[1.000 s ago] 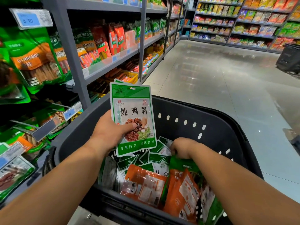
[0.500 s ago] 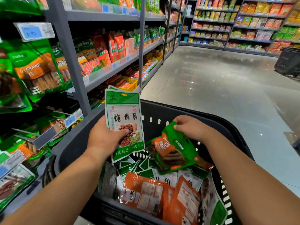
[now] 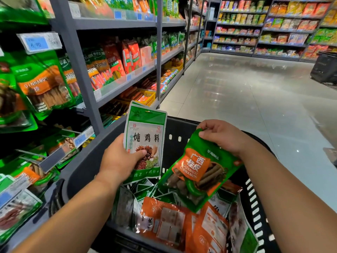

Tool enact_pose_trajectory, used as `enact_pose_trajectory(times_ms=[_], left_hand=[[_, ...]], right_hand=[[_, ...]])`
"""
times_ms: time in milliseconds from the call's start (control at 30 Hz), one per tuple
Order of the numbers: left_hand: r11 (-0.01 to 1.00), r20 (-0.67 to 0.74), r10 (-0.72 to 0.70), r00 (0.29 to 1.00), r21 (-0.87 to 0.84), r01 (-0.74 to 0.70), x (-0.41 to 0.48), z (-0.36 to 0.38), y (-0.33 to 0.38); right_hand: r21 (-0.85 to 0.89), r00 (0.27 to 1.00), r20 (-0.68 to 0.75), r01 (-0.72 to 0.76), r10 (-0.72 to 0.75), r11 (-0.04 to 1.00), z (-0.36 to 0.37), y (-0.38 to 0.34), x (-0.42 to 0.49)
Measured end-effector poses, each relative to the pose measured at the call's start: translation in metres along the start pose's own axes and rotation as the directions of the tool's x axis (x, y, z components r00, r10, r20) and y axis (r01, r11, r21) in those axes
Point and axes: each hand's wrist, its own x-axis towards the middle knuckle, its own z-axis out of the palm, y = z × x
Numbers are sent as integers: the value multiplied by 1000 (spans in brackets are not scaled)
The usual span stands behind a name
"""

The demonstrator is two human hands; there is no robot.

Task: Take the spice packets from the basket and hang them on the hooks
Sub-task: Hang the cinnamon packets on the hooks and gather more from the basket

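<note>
Head view of a shop aisle. The left hand [image 3: 120,161] holds a small stack of white-and-green packets [image 3: 145,132] upright over the left side of a dark basket [image 3: 182,128], with the thumb across the front. The label reads 炖鸡料. The right hand [image 3: 222,137] pinches the top edge of a green-and-orange cinnamon packet [image 3: 198,170], which hangs tilted above the basket and is printed 广西桂皮 and GUANGXI CINNAMON. Each grip is closed on its own packets. Loose packets [image 3: 164,218], orange and green, lie in the basket. On the shelving [image 3: 74,70] at left hangs a green bag [image 3: 43,84] marked CINNAMON, below a blue price tag [image 3: 39,43] reading 6.90.
</note>
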Motion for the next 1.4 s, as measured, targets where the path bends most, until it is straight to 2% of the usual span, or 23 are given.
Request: enact_pose_trajectory(times_ms=[67,233,400,533,700,900,1133,1400], left_hand=[[1000,75,12,997,-10,-11,-2,3,2],[999,262,23,965,-29,-16,-9,7,8],[998,303,32,953,-67,-12,-11,4,11],[997,311,30,950,-78,-6,-11,3,12],[988,349,31,937,-154,25,-13,1,16],[970,371,22,928,-232,70,-15,2,17],[968,399,6,917,-233,95,-13,3,14],[957,373,-9,928,-265,116,-10,5,9]], right_hand=[[-28,999,-20,26,-27,999,4,-3,1],[-169,977,-188,72,-104,983,18,-3,13],[-125,925,-348,111,-149,986,30,-4,18],[-199,884,-418,138,-211,970,35,-8,20],[-237,838,-501,108,-217,966,37,-8,21],[-326,816,-515,96,-262,940,48,-11,22],[-422,799,-501,110,-332,900,60,-20,21],[-358,820,-501,96,-278,929,62,-22,20]])
